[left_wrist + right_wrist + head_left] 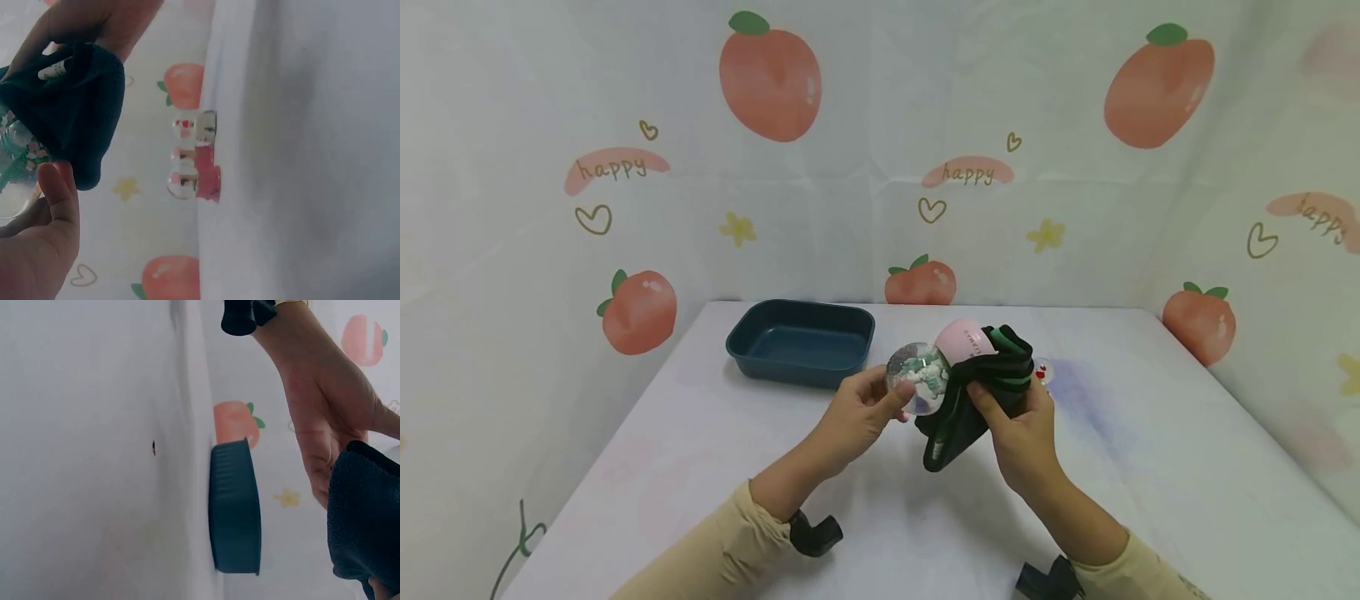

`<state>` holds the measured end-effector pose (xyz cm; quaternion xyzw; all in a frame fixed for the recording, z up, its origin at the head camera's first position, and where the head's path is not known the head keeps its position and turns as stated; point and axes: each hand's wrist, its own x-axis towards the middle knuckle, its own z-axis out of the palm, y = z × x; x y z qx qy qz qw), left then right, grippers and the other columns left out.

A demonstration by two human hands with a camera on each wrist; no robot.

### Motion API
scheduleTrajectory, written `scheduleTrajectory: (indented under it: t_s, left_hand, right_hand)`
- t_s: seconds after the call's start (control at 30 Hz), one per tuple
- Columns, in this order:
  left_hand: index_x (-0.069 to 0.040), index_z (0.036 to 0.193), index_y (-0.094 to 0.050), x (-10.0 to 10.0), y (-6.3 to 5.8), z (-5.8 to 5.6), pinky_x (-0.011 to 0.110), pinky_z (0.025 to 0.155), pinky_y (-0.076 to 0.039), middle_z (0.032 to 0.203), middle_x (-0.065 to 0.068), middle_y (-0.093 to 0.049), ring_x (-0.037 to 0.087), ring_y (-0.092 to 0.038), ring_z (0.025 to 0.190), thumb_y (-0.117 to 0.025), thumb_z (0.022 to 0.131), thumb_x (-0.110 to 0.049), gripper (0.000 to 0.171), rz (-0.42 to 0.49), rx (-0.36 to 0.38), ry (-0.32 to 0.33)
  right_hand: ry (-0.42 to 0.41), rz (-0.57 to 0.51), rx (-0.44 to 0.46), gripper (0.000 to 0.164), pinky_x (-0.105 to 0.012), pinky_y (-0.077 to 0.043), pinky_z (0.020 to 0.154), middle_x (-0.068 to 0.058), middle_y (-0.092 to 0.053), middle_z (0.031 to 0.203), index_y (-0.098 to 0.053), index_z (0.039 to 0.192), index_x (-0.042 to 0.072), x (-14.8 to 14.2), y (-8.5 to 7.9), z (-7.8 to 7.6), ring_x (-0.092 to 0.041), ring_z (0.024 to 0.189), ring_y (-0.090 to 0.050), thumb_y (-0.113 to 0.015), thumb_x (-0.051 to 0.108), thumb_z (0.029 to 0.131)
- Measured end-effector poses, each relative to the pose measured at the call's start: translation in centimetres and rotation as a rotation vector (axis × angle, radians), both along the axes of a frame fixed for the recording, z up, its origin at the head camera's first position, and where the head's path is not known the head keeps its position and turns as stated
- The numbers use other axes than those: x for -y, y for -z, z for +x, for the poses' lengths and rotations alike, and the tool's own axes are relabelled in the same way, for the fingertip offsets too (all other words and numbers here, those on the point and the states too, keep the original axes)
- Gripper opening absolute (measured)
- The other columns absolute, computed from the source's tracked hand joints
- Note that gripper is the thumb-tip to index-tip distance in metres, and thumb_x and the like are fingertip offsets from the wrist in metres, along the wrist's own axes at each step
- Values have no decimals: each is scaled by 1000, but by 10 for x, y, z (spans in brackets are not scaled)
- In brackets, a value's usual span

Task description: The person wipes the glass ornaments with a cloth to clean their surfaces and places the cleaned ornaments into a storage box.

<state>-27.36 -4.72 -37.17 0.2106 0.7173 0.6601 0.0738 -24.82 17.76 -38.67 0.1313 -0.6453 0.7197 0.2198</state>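
Above the table, my left hand holds the clear ball of a snow globe between thumb and fingers. The globe is tilted, its pink base pointing up and to the right. Green and white shapes show inside the ball. My right hand grips a folded dark green cloth, which lies against the base and the ball's right side. In the left wrist view the cloth covers part of the ball. Some right-hand fingers are hidden behind the cloth.
An open dark blue bin stands at the table's back left. Behind my right hand is a small snow globe. The left wrist view shows a white-based snow globe beside red-based ones. A printed curtain hangs behind the white table.
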Motion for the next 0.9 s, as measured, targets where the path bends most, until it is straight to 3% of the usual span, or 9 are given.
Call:
scheduleTrajectory:
  t_s: [0.17, 0.33, 0.5, 0.73, 0.9]
  left_hand:
    - [-7, 132, -68, 2, 1, -2, 29, 93, -59, 114, 15, -72, 20, -69, 101, -72, 102, -44, 48, 9, -7, 27]
    - [-8, 135, -69, 4, -2, -3, 26, 85, -59, 117, 16, -73, 23, -69, 102, -78, 98, -32, 45, -9, -42, -10]
    - [-13, 144, -65, 6, -3, -3, 26, 84, -62, 130, 8, -71, 21, -70, 106, -88, 86, -17, 62, -32, -112, -56]
    - [-18, 147, -63, 9, 2, -7, 29, 89, -64, 131, -2, -67, 16, -65, 113, -97, 76, -17, 79, -138, -413, -88]
    - [-9, 152, -57, 11, 2, -10, 33, 95, -63, 136, 6, -63, 19, -65, 118, -97, 75, -10, 87, -216, -696, -67]
  right_hand:
    - [-12, 31, -18, 42, -28, -64, 88, 4, -74, 115, -61, 132, 7, 1, 3, -3, -11, 104, -76, -66, -13, 96]
    - [-27, 54, -3, 42, -29, -64, 89, 4, -73, 116, -59, 133, 8, 3, 8, -5, -11, 105, -76, -68, -11, 96]
    - [-25, 75, 9, 45, -29, -63, 90, 4, -72, 120, -55, 137, 2, 3, 11, -6, -12, 108, -75, -69, -9, 96]
    - [-21, 92, 22, 46, -28, -63, 90, 5, -72, 121, -54, 139, -2, 2, 11, -6, -11, 108, -75, -69, -9, 96]
    - [-13, 106, 51, 45, -28, -63, 90, 5, -72, 121, -54, 139, 0, 3, 9, -6, -12, 108, -74, -71, -6, 97]
